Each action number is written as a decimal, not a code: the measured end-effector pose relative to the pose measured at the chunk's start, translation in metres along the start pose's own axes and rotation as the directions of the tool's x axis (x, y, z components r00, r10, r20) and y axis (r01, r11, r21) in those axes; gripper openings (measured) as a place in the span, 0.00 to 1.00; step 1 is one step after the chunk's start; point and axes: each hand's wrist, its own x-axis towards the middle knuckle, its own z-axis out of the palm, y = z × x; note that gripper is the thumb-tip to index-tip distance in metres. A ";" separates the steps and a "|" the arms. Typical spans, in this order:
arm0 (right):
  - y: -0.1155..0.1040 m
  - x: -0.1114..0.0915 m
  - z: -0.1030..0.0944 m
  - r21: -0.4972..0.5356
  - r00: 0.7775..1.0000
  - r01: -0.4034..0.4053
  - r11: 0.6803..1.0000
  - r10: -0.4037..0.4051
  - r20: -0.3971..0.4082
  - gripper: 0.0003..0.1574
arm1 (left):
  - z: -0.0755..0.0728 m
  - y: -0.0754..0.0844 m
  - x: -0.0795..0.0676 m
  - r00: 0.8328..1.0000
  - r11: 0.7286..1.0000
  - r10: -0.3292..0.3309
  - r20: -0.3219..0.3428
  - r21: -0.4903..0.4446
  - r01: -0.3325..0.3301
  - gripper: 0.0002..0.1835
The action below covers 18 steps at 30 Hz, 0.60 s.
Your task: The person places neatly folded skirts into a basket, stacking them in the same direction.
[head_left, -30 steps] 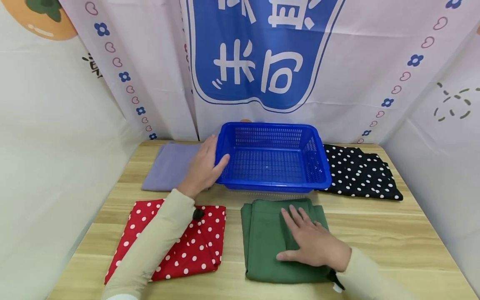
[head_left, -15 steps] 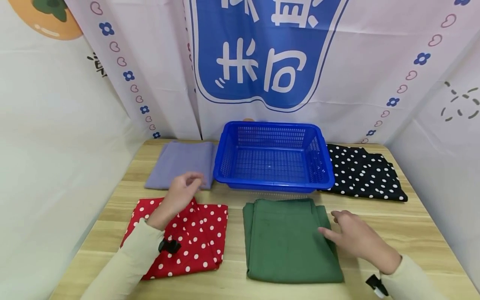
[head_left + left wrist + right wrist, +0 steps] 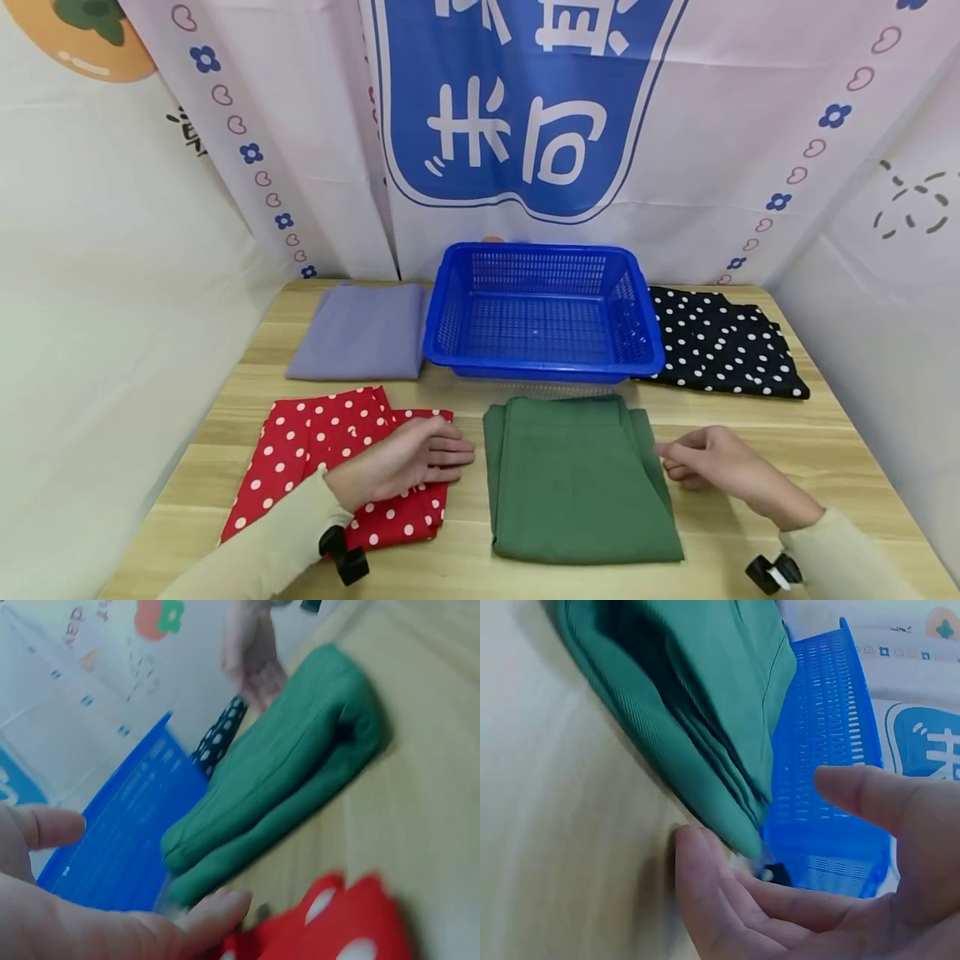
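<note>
The folded green cloth (image 3: 577,479) lies on the near middle of the table (image 3: 750,417), just near of the blue basket (image 3: 543,312). The left hand (image 3: 405,462) rests with fingers straight on the red dotted cloth (image 3: 300,442) at the green cloth's left edge. The right hand (image 3: 712,467) sits relaxed and loosely curled just beside its right edge, gripping nothing.
</note>
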 end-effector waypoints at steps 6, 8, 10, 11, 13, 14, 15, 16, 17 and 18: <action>0.002 0.010 0.009 0.195 0.997 -0.050 0.979 0.038 0.068 0.43 | 0.023 -0.007 0.017 0.998 1.000 -0.011 -0.058 -0.020 0.010 0.18; 0.001 0.013 0.014 0.213 0.996 -0.050 0.976 0.033 0.084 0.41 | 0.031 -0.008 0.024 0.998 1.000 -0.011 -0.069 -0.007 0.010 0.12; -0.002 0.014 0.019 0.197 0.996 -0.036 0.980 0.018 0.093 0.37 | 0.037 -0.009 0.031 0.998 1.000 0.001 -0.068 0.024 0.000 0.07; -0.003 0.015 0.022 0.182 0.995 -0.020 0.983 0.001 0.101 0.35 | 0.041 -0.010 0.034 0.998 0.999 0.013 -0.069 0.049 -0.010 0.06; -0.005 0.015 0.027 0.151 0.992 0.025 0.988 -0.042 0.115 0.31 | 0.047 -0.013 0.039 0.997 0.994 0.045 -0.060 0.105 -0.039 0.07; -0.006 0.015 0.030 0.134 0.992 0.045 0.990 -0.060 0.112 0.29 | 0.050 -0.015 0.040 0.996 0.989 0.063 -0.055 0.137 -0.055 0.10; -0.007 0.014 0.031 0.114 0.993 0.057 0.992 -0.069 0.100 0.28 | 0.053 -0.017 0.041 0.995 0.983 0.085 -0.047 0.165 -0.076 0.14; -0.007 0.014 0.033 0.106 0.992 0.077 0.991 -0.087 0.096 0.27 | 0.055 -0.019 0.042 0.994 0.979 0.103 -0.042 0.182 -0.094 0.18; -0.007 0.014 0.034 0.106 0.991 0.092 0.990 -0.101 0.090 0.26 | 0.056 -0.020 0.043 0.992 0.975 0.121 -0.033 0.194 -0.112 0.23; -0.008 0.013 0.034 0.119 0.990 0.101 0.988 -0.111 0.089 0.26 | 0.058 -0.022 0.043 0.991 0.973 0.135 -0.021 0.190 -0.129 0.27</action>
